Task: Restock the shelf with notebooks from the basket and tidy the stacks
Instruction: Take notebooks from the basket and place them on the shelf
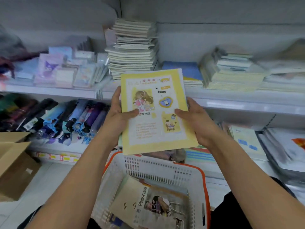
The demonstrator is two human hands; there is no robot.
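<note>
You get even, cool, fairly bright light with no hard shadows; only soft shade sits under the shelf edge (247, 103) at right. Motion blur smears the whole picture, worst at the upper left and far right of the frame, where the stacked goods melt into streaks. The yellow notebook (155, 111) at centre is the sharpest thing, though its small print stays unreadable. Wide-angle distortion bows the shelves and stretches your forearms at the lower corners

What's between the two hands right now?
In the head view, a yellow notebook spans the gap, gripped at its side edges by the left hand and right hand, above the basket.
</note>
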